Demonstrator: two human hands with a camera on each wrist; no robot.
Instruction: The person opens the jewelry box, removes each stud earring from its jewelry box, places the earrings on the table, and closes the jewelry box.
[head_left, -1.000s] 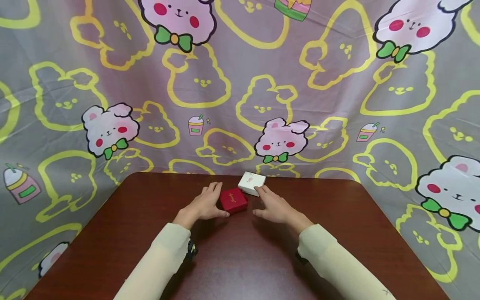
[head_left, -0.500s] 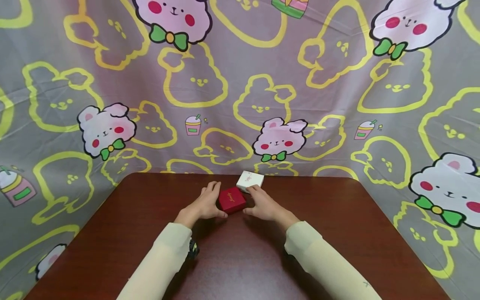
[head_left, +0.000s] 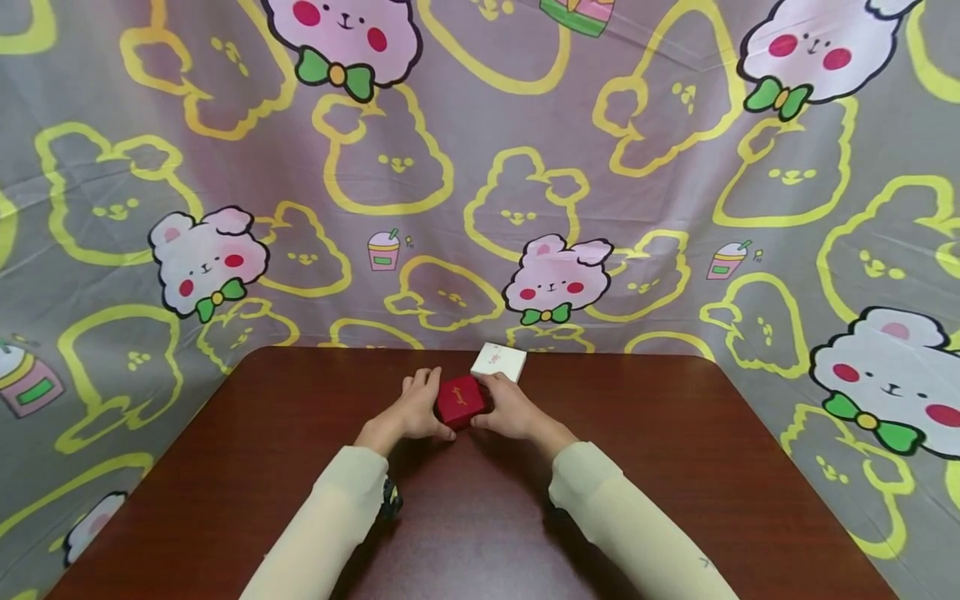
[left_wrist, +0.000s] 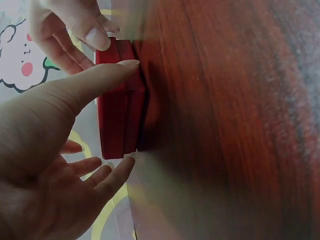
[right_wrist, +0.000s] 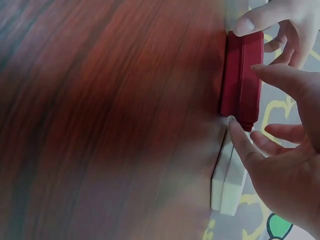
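A small red lidded box (head_left: 459, 400) with gold lettering sits on the dark wooden table between both hands. My left hand (head_left: 415, 408) holds its left side: in the left wrist view the thumb lies across the near side of the box (left_wrist: 114, 122) and the fingertips meet its left end. From the right, my right hand (head_left: 512, 407) grips the same box. In the right wrist view, its thumb touches the lid edge of the box (right_wrist: 242, 85) and a fingertip reaches the lower right corner.
Just behind the red box, to the right, a white box (head_left: 504, 360) with pink print lies near the table's far edge. The brown table (head_left: 480, 517) spreads toward me. A cartoon-printed cloth (head_left: 450, 183) hangs behind and at both sides.
My right hand has moved left, from beside the white box onto the right side of the red box. The left hand stays nearly where it was.
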